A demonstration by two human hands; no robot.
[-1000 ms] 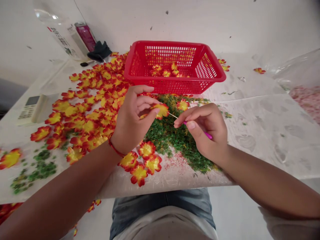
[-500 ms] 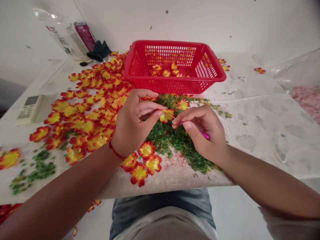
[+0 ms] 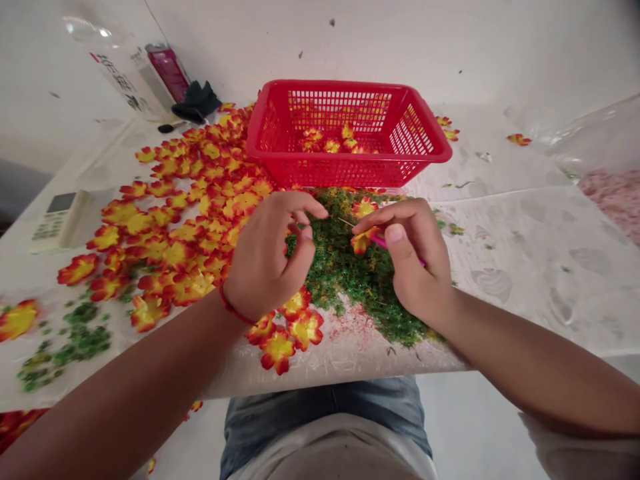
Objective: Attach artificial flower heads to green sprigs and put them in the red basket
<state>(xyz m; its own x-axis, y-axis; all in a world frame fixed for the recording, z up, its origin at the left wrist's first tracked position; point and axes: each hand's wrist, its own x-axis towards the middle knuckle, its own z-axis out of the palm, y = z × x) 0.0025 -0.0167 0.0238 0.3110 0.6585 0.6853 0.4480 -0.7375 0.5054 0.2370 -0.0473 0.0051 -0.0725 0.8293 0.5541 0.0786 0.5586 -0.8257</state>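
My right hand [image 3: 417, 260] is closed on a purple-handled needle [image 3: 379, 242], its thin metal tip pointing left. An artificial flower [image 3: 361, 243], yellow with red edges, sits on the needle against my right fingertips. Just left of the tip, my left hand [image 3: 273, 257] is empty, with its thumb and forefinger apart. Under both hands lies a pile of small green plastic sprigs [image 3: 345, 273]. Another loose flower [image 3: 365, 207] rests on that pile, partly behind my right fingers. Several flowers [image 3: 277, 348] lie near the front table edge, below my left wrist.
A red plastic basket [image 3: 350, 175] with some flowers inside stands behind the pile. A large heap of flower pieces [image 3: 175, 230] spreads to the left. Farther out are a remote control [image 3: 60, 220], a plastic bottle [image 3: 125, 73], a purple can [image 3: 169, 72] and a clear bag [image 3: 600, 147].
My left hand has let go of the flower and drawn slightly left. The flower has slid along the needle to my right fingers, and the bare tip shows.
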